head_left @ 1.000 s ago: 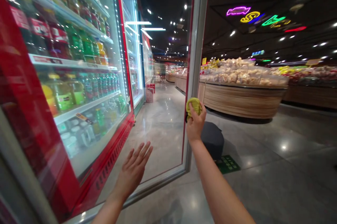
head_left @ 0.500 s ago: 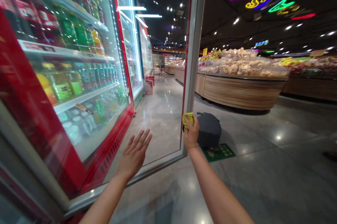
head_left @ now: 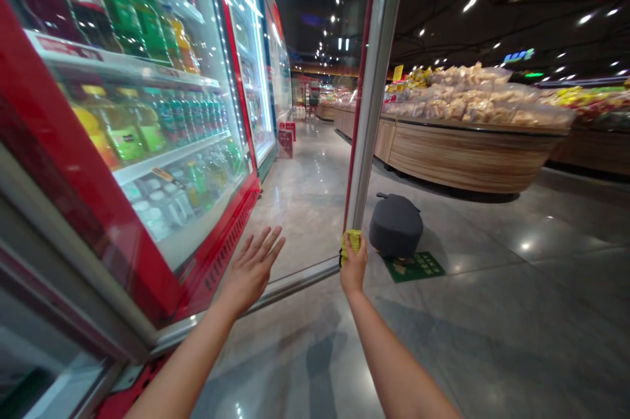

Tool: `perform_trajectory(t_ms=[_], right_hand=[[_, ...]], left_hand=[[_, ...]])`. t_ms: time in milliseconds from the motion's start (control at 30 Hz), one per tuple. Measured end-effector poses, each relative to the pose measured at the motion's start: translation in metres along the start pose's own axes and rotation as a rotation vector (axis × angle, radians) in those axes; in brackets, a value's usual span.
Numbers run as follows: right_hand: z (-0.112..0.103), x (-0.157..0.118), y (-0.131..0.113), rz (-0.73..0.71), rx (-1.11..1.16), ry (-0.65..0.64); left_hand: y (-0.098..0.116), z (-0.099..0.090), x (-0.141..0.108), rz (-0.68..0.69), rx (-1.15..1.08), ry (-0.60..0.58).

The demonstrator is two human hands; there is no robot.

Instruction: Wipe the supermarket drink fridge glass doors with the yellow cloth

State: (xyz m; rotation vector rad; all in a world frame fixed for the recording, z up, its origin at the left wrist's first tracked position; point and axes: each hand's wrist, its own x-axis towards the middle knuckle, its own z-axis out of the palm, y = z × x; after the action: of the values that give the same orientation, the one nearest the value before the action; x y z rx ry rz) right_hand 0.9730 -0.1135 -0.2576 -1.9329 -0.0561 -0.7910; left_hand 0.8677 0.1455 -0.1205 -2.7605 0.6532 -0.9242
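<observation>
A glass cooler door [head_left: 315, 209] with a grey metal frame [head_left: 375, 77] stands swung out in front of me. My right hand [head_left: 353, 268] is closed around a yellow-green cloth [head_left: 351, 245], pressed to the lower outer corner of that frame. Something dark shows at the cloth's left edge, too small to name. My left hand [head_left: 252, 271] is spread with fingers apart, palm toward the lower part of the glass. It holds nothing; whether the palm touches the pane I cannot tell.
Left of the door is a red drinks cooler [head_left: 93, 202] with shelves of bottles [head_left: 125, 120]. A dark grey stool [head_left: 395, 225] stands on the floor beside a green floor sign [head_left: 418, 268]. Behind it is a wood-panelled display counter [head_left: 457, 153] heaped with bagged goods.
My right hand has slid the cloth down the frame to its bottom corner. The left hand stays spread, nearly in place. The view has tilted down and turned slightly left.
</observation>
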Motion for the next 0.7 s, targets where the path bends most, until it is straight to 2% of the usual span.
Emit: perform_trajectory(t_ms=[133,233,367,467,533,600,700], right_hand=[[0.01,-0.014,0.007,0.098,0.042,-0.021],[0.032,-0.022,-0.001,0.226,0.063,-0.006],[0.075,-0.052,-0.034,0.394,0.08,0.01],[0.101,-0.083,-0.066,0.443,0.102,-0.014],[0.11,-0.094,-0.08,0.448,0.123,-0.031],[0.11,-0.09,-0.081,0.435,0.149,-0.028],[0.092,-0.052,-0.062,0.342,0.217,0.005]], left_hand=[[-0.007,-0.004,-0.011,0.004,-0.009,-0.04],[-0.014,-0.007,-0.019,0.029,-0.003,-0.064],[-0.019,-0.011,-0.026,0.026,-0.01,-0.093],[-0.019,-0.011,-0.028,0.008,-0.02,-0.095],[-0.017,-0.008,-0.026,-0.005,-0.025,-0.077],[-0.014,-0.003,-0.022,-0.015,-0.029,-0.049],[-0.003,0.01,-0.01,-0.01,-0.049,-0.007]])
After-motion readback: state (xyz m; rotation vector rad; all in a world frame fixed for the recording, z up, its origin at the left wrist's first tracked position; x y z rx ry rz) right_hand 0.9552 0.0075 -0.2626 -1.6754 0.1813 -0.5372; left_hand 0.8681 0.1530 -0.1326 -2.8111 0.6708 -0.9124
